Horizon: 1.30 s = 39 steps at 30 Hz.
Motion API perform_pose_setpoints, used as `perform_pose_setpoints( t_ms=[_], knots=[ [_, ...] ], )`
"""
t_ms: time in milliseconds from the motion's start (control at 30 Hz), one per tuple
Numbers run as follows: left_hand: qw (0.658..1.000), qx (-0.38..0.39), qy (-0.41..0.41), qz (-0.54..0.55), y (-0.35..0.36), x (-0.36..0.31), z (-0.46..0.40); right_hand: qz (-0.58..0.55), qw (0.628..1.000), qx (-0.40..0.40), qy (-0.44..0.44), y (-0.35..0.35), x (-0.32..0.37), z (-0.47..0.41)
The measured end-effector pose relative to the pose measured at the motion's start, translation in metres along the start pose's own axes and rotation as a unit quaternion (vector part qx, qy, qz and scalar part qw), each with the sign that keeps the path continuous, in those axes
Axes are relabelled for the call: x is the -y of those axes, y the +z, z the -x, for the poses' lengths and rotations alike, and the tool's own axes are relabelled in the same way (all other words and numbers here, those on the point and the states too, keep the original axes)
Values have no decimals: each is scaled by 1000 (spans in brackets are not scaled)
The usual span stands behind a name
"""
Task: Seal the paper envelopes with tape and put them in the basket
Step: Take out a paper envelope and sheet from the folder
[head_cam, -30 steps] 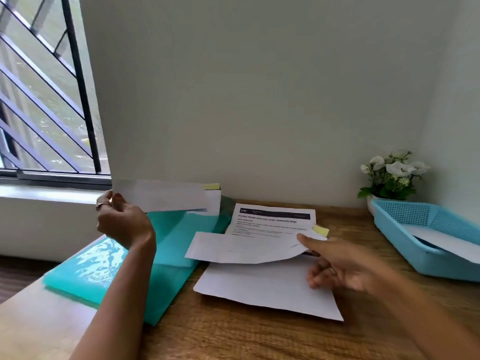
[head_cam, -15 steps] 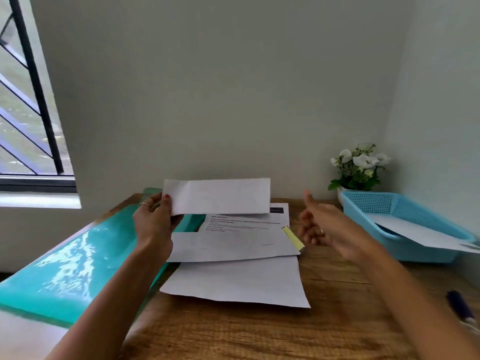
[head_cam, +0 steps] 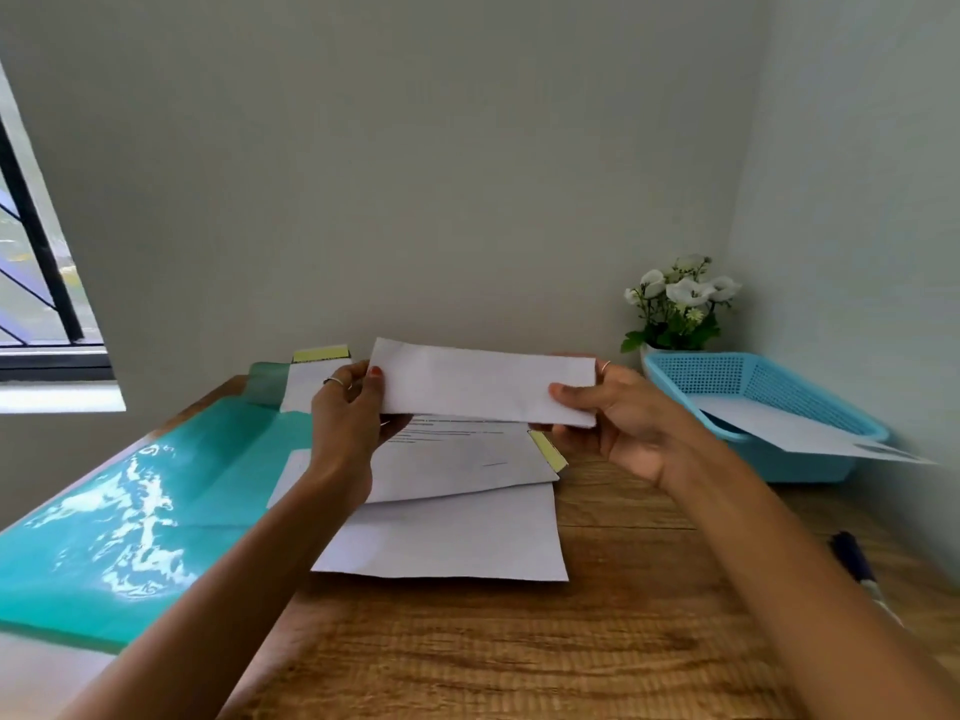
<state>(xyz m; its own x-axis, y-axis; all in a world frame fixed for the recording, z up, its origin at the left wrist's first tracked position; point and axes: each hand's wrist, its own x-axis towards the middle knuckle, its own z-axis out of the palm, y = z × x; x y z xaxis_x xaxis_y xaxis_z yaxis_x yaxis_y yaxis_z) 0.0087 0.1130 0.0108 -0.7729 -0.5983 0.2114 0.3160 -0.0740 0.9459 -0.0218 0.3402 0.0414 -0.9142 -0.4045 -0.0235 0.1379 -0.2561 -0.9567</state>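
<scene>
- We look down at a wooden desk set in a corner of pale walls, with a barred window at the left edge of the frame.
- A green mat covers the left part of the desk; white sheets lie stacked at the centre, one with printed lines.
- Our left hand pinches the left end of a folded white envelope, and our right hand pinches its right end, thumb in front and fingers behind.
- The envelope is lifted clear of the sheets, level and facing us at the frame's centre, probably so we can square it up and check the flap before sealing.
- Below it another envelope lies flat with a yellow strip at its right end, likely tape backing.
- A third piece with a yellow strip rests at the mat's far edge.
- The blue basket sits at the right, close by for drop-off, with a white paper already in it and hanging over its near rim.
- White flowers stand just behind the basket.
</scene>
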Motion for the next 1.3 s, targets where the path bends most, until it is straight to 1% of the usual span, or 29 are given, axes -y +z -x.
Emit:
perform_pose_setpoints(
  t_ms=[100, 167, 200, 233, 267, 300, 367, 400, 433, 467, 600, 733, 933, 1067, 1200, 1267, 1300],
  knots=[
    [997, 60, -12, -49, 15, 1, 5, 20, 992, -95, -76, -13, 10, 7],
    [984, 121, -10, -127, 22, 4, 8, 34, 980, -158, -117, -24, 13, 9],
    [968, 168, -3, -184, 26, 6, 9, 43, 972, -189, -130, -30, 14, 9],
    [941, 225, 6, -253, 30, 9, 10, 49, 965, -216, -137, -35, 15, 10],
    [898, 283, 17, -336, 35, 12, 12, 52, 960, -237, -139, -40, 16, 11],
    [837, 335, 30, -432, 39, 16, 11, 53, 957, -250, -136, -43, 16, 11],
    [693, 399, 55, -598, 46, 30, 6, 52, 957, -256, -127, -47, 16, 11],
    [641, 413, 61, -645, 50, 35, 4, 56, 959, -250, -124, -47, 16, 11],
    [613, 420, 60, -667, 53, 40, 0, 63, 960, -244, -120, -48, 15, 10],
    [604, 423, 58, -673, 56, 42, -2, 72, 962, -239, -115, -48, 14, 9],
    [602, 410, 60, -683, 61, 39, -9, 76, 962, -244, -94, -54, 15, 6],
    [606, 399, 59, -685, 60, 37, -13, 82, 959, -255, -94, -60, 17, 5],
    [643, 376, 61, -664, 59, 43, -14, 114, 950, -271, -103, -63, 20, 5],
    [659, 372, 85, -648, 58, 42, -10, 118, 947, -280, -105, -63, 21, 8],
    [687, 367, 126, -614, 56, 35, -6, 127, 943, -285, -117, -63, 23, 12],
    [689, 366, 161, -605, 51, 27, -5, 140, 940, -284, -127, -61, 24, 14],
    [682, 366, 178, -608, 47, 23, -5, 145, 939, -283, -131, -61, 26, 14]
  ],
)
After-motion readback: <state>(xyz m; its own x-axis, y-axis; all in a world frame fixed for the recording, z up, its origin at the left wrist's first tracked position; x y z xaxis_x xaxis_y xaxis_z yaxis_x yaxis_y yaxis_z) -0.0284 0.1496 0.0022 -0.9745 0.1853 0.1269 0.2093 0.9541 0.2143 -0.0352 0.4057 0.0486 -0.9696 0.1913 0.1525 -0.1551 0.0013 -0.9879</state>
